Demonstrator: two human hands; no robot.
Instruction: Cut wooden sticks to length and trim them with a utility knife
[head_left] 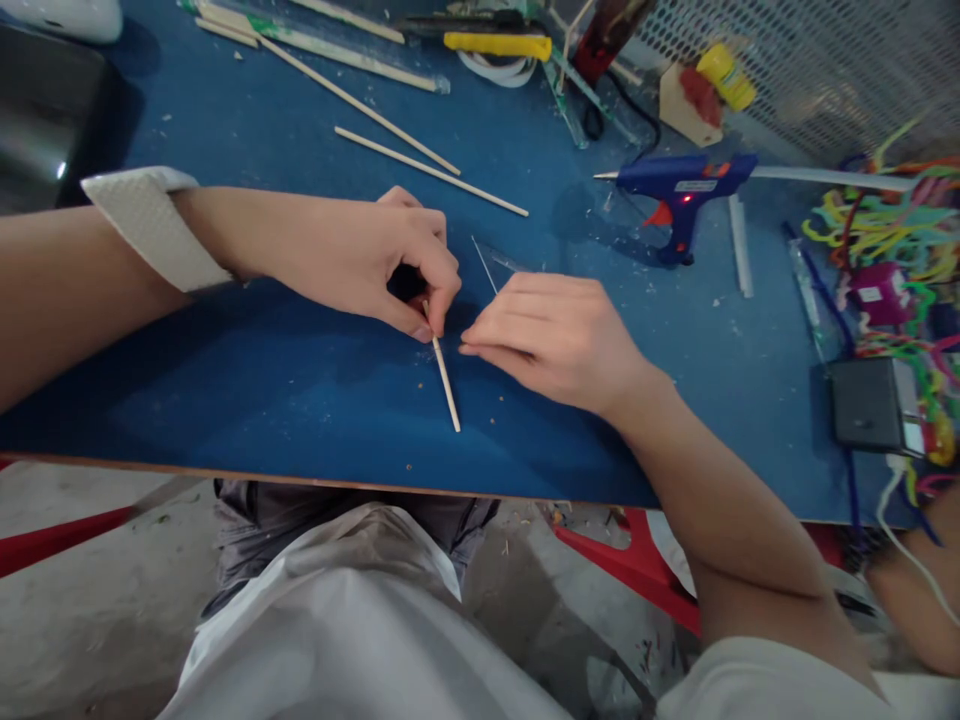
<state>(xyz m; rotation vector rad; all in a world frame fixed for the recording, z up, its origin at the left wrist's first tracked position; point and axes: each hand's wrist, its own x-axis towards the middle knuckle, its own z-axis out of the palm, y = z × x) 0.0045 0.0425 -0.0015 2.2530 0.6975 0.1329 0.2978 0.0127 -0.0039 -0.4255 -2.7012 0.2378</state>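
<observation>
My left hand (pixel 409 265) pinches a short thin wooden stick (pixel 448 388) between thumb and forefinger. The stick slants toward the table's front edge, and its upper end is partly hidden by the fingers. Just to the right, my right hand (pixel 551 335) is closed with its fingertips pressed together, close to the stick but apart from it. Whatever these fingertips may hold is hidden. A thin pale straight edge (pixel 484 262) shows beyond the right hand's knuckles; I cannot tell whether the hand grips it.
Longer wooden sticks (pixel 431 170) lie behind my hands on the blue table (pixel 300 410). A blue glue gun (pixel 682 190) with its red light on rests at right. Further right are a black adapter (pixel 874 405) and colourful pipe cleaners (pixel 870 220). A yellow-handled cutter (pixel 499 45) lies behind.
</observation>
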